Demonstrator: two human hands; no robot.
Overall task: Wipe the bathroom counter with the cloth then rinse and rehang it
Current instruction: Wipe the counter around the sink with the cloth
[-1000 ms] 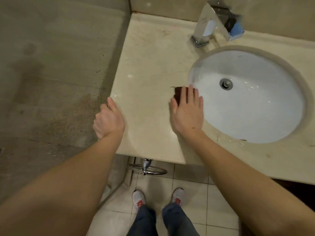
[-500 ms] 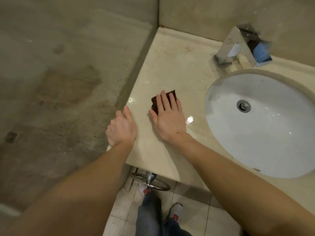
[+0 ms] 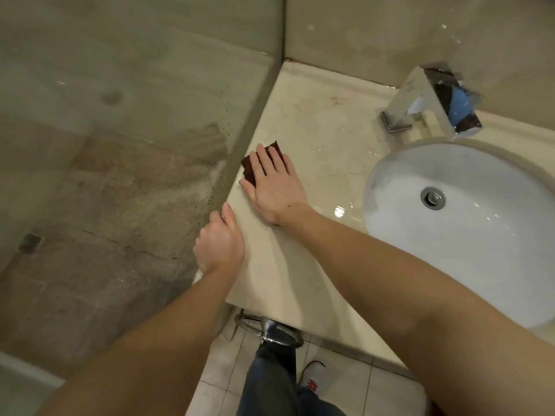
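I judge this to be step 1 of 3, the wiping. The counter (image 3: 324, 127) shines wet between my right hand (image 3: 274, 187) and the sink (image 3: 468, 253), so that stretch looks covered. The back strip by the faucet (image 3: 420, 100) looks duller and may want a pass. Rinsing and rehanging are not begun.

The dark red cloth (image 3: 248, 169) lies flat at the counter's left edge, just beside the glass panel (image 3: 120, 145), and is mostly hidden under my right hand. Its fingers (image 3: 264, 159) are straight and close together, pressing the cloth down rather than curling round it.

My left hand (image 3: 219, 241) sits at the near-left corner, thumb on top and fingers bent over the side, holding the edge as a brace.
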